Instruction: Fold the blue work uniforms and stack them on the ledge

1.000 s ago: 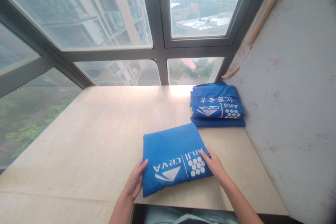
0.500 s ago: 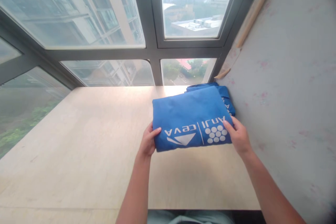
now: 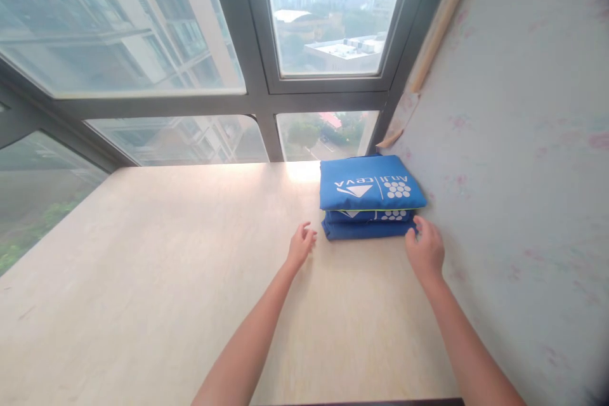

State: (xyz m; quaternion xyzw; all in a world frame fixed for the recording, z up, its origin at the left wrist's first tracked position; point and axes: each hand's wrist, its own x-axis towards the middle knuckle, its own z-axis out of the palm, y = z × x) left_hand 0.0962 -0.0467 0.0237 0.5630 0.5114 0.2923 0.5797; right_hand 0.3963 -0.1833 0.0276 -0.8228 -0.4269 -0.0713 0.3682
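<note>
A folded blue cloth with white "ANJI | CEVA" print, seen upside down, rests on top of a stack of similar folded blue cloths against the wall. It looks like folded clothing or bags; the exact kind is not clear. Just off the stack's left front corner is my left hand, fingers apart and holding nothing. My right hand is at the right front corner, its fingers curved and apart, close to the lower cloths. Whether its fingertips touch them I cannot tell.
The stack stands on a pale wooden surface in the corner. Behind are grey-framed windows. On the right rises a flower-patterned wall, with a wooden strip and a peeling edge beside the window.
The folded blue cloth held in both hands has gone forward onto the stack and been let go. Both hands are now empty beside the stack. The view has shifted slightly.
</note>
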